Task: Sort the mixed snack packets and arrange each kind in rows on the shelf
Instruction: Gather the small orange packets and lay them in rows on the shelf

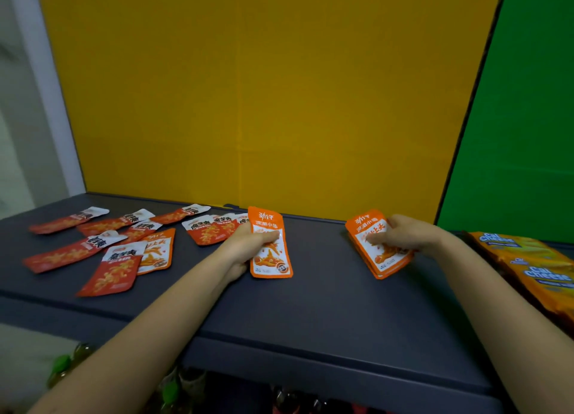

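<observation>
My left hand (248, 244) grips one orange-and-white snack packet (271, 258) upright above the dark grey shelf (326, 305), near its middle. My right hand (403, 233) holds a small stack of the same orange packets (377, 246), fanned and tilted, to the right of centre. Several red-and-white packets (108, 274) lie scattered flat on the shelf's left part. One more orange packet (157, 252) lies among them.
Orange Cal Cheese packs (534, 267) lie in a row at the shelf's right end. A yellow back panel (264, 103) and a green panel (521, 134) stand behind the shelf. Bottles with green caps (62, 364) show below the front edge.
</observation>
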